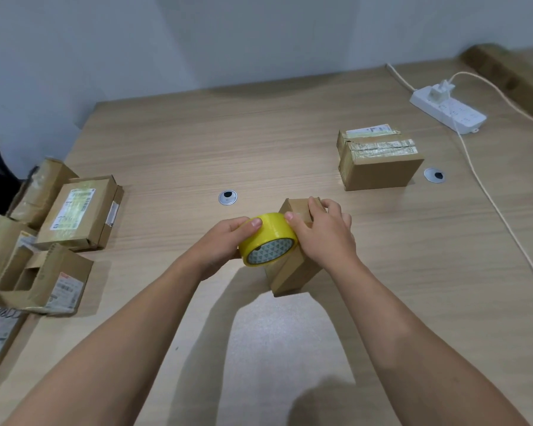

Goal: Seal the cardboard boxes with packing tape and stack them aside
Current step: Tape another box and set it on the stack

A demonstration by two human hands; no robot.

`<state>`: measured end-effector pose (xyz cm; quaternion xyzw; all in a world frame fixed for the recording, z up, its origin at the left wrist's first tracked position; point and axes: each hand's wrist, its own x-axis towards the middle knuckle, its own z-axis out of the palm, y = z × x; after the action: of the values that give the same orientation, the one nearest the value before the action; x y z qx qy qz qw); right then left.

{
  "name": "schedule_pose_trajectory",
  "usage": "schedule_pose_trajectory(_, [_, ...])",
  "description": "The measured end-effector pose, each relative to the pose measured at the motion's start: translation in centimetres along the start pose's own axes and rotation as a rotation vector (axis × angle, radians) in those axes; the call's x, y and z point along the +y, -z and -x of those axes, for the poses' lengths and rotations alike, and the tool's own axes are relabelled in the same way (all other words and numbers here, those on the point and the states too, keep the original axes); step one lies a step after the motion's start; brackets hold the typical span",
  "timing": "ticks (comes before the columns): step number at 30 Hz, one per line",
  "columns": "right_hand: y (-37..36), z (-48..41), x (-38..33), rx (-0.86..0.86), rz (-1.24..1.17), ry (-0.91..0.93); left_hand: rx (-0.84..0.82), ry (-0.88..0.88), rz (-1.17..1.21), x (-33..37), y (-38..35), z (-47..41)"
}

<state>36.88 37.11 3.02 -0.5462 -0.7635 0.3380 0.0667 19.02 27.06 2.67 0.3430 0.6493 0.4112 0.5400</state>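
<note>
- The unsealed boxes [74, 216] lie crowded along the left edge of the table [197, 142], one with its flaps up; a hasty reach for the next one could push a neighbour over the side
- The left hand [225, 244] grips the tape roll [270, 241], fingers curled round its rim and thumb on top; if that hold slackens during the pull, the roll may spin loose and the strip may sag or stick to itself
- The roll sits against the top near edge of the small box [293, 272] in the middle of the table; I cannot tell whether a strip is stuck down yet, and a weakly pressed start would likely peel off at the first tug
- The small box looks light, so a sideways pull may drag or tip it and lay the tape crooked
- The right hand [323, 235] clamps the box top, fingers curled over the far edge and thumb beside the roll; the thumb may get caught under the tape
- The taped box [379, 161] stands well apart at the right rear, near a cable [490, 204]; a box stacked there carelessly could land askew or snag the cable
</note>
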Motion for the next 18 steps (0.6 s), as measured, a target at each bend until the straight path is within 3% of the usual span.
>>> schedule_pose_trajectory(7, [0.7, -1.5, 1.4, -0.037, 0.012, -0.076, 0.012, 0.040, 0.189, -0.5, -1.3, -1.4])
schedule_pose_trajectory(12, [0.8, -2.9, 2.6, -0.094, -0.006, -0.105, -0.036, 0.012, 0.206, -0.5, -2.4, -2.0])
schedule_pose_trajectory(18, [0.5, -3.7, 6.2, -0.037, -0.169, -0.099, -0.065, -0.010, 0.116, -0.1, -4.2, -3.2])
